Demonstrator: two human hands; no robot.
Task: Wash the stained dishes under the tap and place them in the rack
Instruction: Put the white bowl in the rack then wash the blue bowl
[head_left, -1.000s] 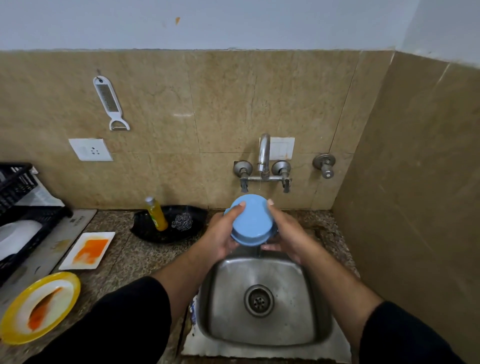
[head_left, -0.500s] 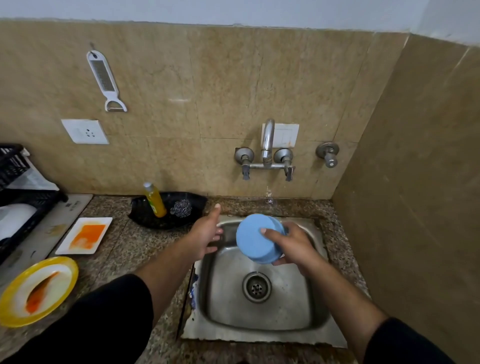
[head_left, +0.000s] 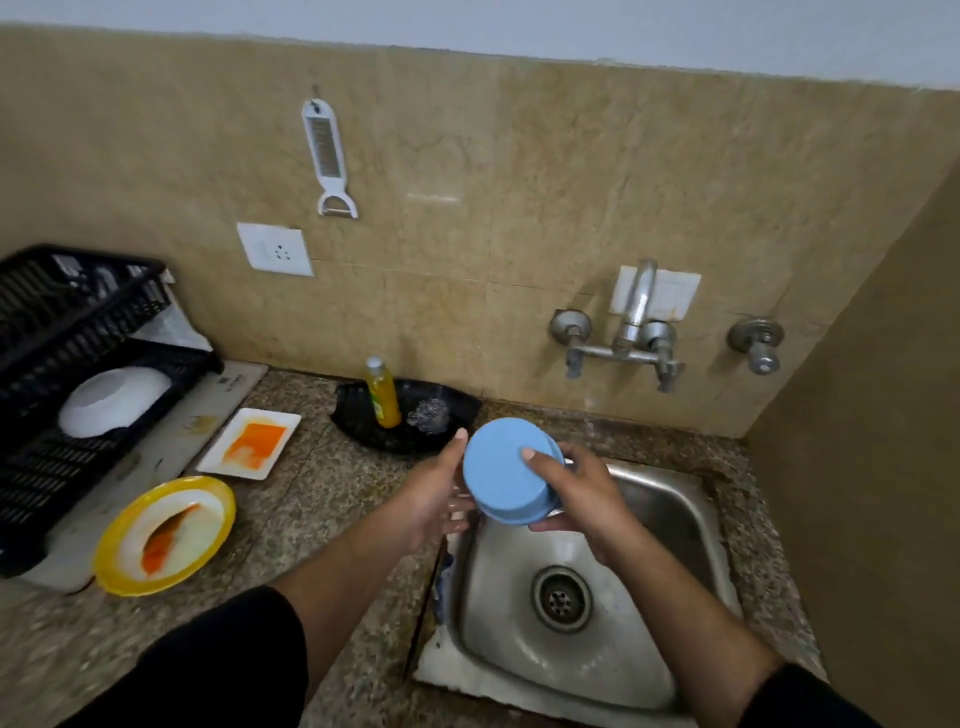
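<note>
My right hand (head_left: 579, 496) grips an upturned blue bowl (head_left: 504, 470) over the left rear corner of the steel sink (head_left: 670, 525), thumb on its base. Beside the bowl's left side is my left hand (head_left: 428, 496), thumb raised along the rim and relaxed fingers touching underneath. The tap (head_left: 635, 312) juts from the wall to the right, with no water visible. On the counter to the left lie a yellow plate (head_left: 122, 566) and a white rectangular plate (head_left: 218, 460), both smeared orange. A black rack (head_left: 78, 312) at far left holds a white bowl (head_left: 111, 400).
A black dish (head_left: 363, 421) behind my left hand carries a yellow soap bottle (head_left: 383, 395) and a steel scrubber (head_left: 428, 415). A peeler (head_left: 327, 156) and a socket (head_left: 275, 249) are on the tiled wall. A side wall (head_left: 872, 467) closes in the sink's right.
The bowl came down from under the tap and moved left. My left hand, which had let go half a second ago, is touching it again. The view has swung left, showing more rack.
</note>
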